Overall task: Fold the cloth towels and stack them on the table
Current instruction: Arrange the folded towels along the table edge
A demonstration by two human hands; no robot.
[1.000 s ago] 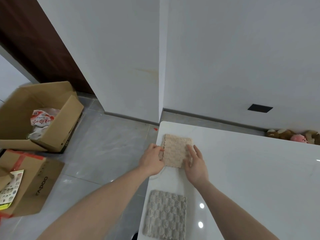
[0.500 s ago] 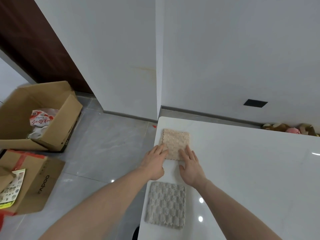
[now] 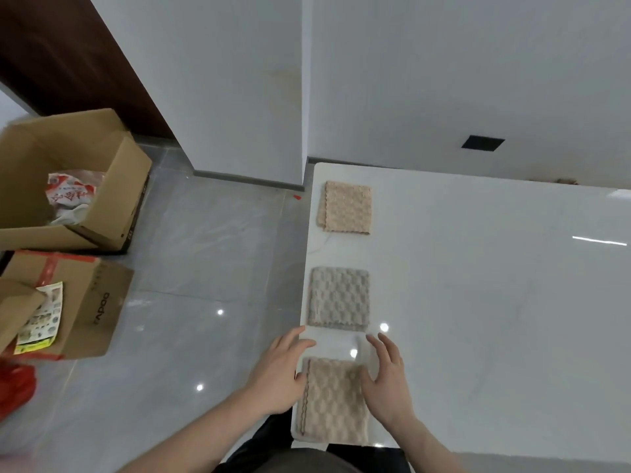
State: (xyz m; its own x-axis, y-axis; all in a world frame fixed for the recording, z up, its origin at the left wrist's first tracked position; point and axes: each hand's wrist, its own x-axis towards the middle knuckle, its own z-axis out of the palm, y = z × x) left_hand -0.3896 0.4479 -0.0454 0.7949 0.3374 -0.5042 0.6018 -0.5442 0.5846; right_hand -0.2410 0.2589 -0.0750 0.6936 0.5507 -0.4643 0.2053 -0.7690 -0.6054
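Folded: three square waffle-weave towels in a row along the glossy white desk [image 3: 478, 285] edge: far beige towel [image 3: 346, 208], middle grey towel [image 3: 338, 298], near tan towel [image 3: 333, 401].
Left: stacking, none overlapping yet.
Grip: left hand [image 3: 278, 375] and right hand [image 3: 389, 380] flank the near tan towel, fingers spread, clamping nothing.
Hidden: fold layers, contact under palms.

Saw person's two forearms, both bare to frame edge, no sleeves in my view. Left hand [image 3: 278, 377] and right hand [image 3: 387, 380] bare: no gloves, rings, watch. Dark clothing [image 3: 259, 445] showed at bottom edge below arms; garment type unclear.
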